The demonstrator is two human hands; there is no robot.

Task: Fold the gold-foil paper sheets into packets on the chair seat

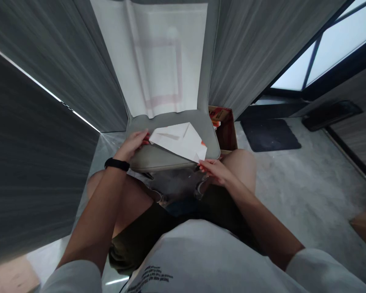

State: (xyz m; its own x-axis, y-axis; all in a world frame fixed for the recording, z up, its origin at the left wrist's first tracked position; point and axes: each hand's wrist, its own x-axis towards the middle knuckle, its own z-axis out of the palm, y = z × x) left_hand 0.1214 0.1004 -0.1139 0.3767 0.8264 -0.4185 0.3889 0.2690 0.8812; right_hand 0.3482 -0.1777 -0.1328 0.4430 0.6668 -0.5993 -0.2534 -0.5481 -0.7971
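A folded white paper (pixel 177 140) with small orange-red marks near its right side lies slanted over the grey seat of a chair (pixel 158 161). At its left tip, my left hand (pixel 133 143) pinches the paper between closed fingers; a black band circles that wrist. My right hand (pixel 214 169) grips the lower right corner of the paper at the front edge of the seat. Behind, a large white sheet (pixel 161 61) with a faint pink outline leans against the chair's backrest.
Right of the chair stands an open red-brown box (pixel 227 130) with items inside. A dark mat (pixel 270 135) lies on the floor farther right. Grey panelled walls rise on both sides of the chair. My knees flank the seat's front.
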